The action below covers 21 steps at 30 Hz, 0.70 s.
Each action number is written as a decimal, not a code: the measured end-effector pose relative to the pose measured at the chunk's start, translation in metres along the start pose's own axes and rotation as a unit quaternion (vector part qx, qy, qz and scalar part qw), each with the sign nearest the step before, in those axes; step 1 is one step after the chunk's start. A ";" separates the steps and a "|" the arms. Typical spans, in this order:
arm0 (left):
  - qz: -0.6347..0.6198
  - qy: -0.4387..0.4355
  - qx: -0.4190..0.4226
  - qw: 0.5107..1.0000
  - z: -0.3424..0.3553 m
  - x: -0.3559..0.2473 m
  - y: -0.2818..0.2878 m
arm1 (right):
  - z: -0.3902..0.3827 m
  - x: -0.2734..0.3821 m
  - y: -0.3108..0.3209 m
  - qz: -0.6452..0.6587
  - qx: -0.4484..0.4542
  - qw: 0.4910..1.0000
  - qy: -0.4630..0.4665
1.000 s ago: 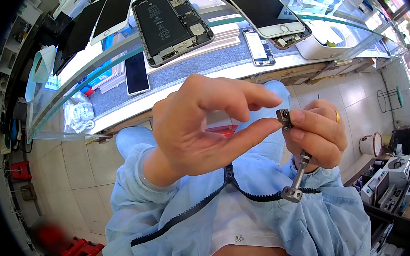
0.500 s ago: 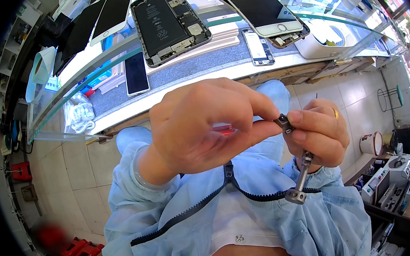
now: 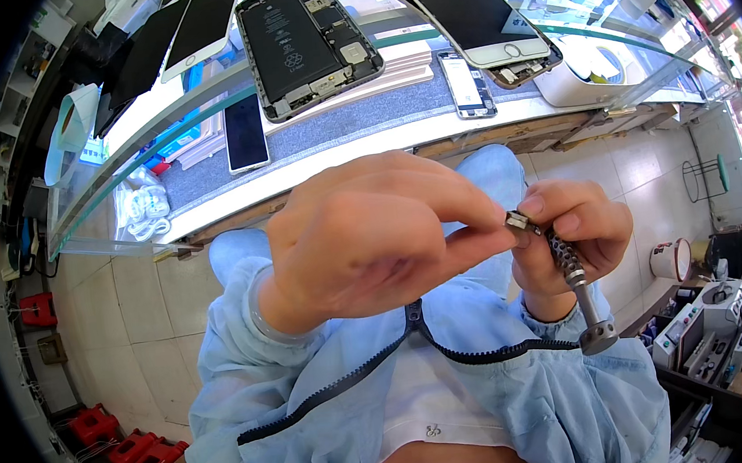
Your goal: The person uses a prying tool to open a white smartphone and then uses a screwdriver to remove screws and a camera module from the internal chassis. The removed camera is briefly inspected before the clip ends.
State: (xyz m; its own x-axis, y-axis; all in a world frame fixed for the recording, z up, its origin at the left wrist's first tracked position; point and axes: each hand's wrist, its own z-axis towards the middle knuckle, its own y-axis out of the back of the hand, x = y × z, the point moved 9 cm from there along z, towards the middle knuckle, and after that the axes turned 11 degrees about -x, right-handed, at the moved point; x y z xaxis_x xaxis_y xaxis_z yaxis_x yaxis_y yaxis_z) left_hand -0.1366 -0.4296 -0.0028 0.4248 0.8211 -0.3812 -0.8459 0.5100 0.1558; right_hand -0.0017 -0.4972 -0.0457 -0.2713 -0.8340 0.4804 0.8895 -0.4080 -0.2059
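Observation:
Over my lap, a small dark-and-silver rectangular part point(image 3: 522, 221) is pinched between both hands. My left hand point(image 3: 372, 240) grips it by its left end with thumb and forefinger, the other fingers curled. The thumb and forefinger of my right hand point(image 3: 595, 216) hold its other end. A slim metal screwdriver point(image 3: 581, 288) with a knurled grip and round cap is tucked in the same right hand, its cap pointing down. What kind of part it is, I cannot make out.
On the glass counter point(image 3: 227, 96) ahead lie an opened phone point(image 3: 298, 48) with its battery showing and a white-fronted phone point(image 3: 475, 11) with its screen lifted. Phones sit on the shelf below. Right of me stands a box of equipment point(image 3: 706, 326); red cases point(image 3: 148, 454) are at lower left.
The small part has turned, so a silver side shows. The screwdriver's cap end has swung to the right. My left fingers are more curled, closing the gap seen within them before.

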 end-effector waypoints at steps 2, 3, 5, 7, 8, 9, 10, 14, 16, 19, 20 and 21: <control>0.007 -0.005 0.006 1.000 0.000 0.000 -0.001 | -0.001 -0.002 0.001 0.015 -0.011 1.000 -0.008; 0.009 -0.006 0.007 1.000 0.000 0.000 -0.002 | -0.001 -0.003 0.001 0.024 -0.019 0.999 -0.009; 0.005 -0.006 0.005 1.000 0.000 0.001 -0.002 | 0.000 -0.004 0.002 0.032 -0.026 0.999 -0.011; -0.004 -0.003 0.000 1.000 -0.002 0.003 -0.002 | 0.000 -0.004 0.002 0.030 -0.023 0.999 -0.011; -0.006 -0.007 -0.011 1.000 -0.003 0.004 0.000 | 0.000 -0.005 0.001 0.027 -0.025 0.999 -0.014; -0.008 -0.011 -0.021 1.000 -0.004 0.004 0.000 | 0.000 -0.005 0.001 0.023 -0.026 0.999 -0.017; -0.009 -0.014 -0.032 0.999 -0.005 0.004 0.002 | 0.001 -0.005 0.001 0.021 -0.028 0.999 -0.020; 0.000 -0.012 -0.026 1.000 -0.007 0.006 0.003 | 0.003 -0.006 -0.002 -0.007 -0.010 0.999 -0.029; 0.014 -0.011 -0.004 1.000 -0.007 0.006 0.001 | 0.003 -0.006 -0.002 -0.025 -0.006 0.999 -0.038; 0.043 -0.024 -0.016 0.999 -0.012 0.004 0.002 | 0.005 -0.003 -0.004 -0.073 0.024 0.997 -0.019; 0.043 -0.024 -0.016 0.999 -0.012 0.004 0.002 | 0.005 -0.002 -0.004 -0.084 0.031 0.996 -0.009; 0.044 -0.023 -0.016 0.999 -0.012 0.004 0.003 | 0.006 0.000 -0.005 -0.095 0.038 0.995 0.001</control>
State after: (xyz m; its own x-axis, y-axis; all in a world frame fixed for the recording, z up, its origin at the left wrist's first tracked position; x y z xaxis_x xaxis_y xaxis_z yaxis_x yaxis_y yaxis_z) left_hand -0.1412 -0.4278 -0.0147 0.3625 0.8735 -0.3250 -0.8902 0.4277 0.1568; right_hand -0.0041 -0.4928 -0.0401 -0.4376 -0.7456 0.5026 0.8474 -0.5289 -0.0468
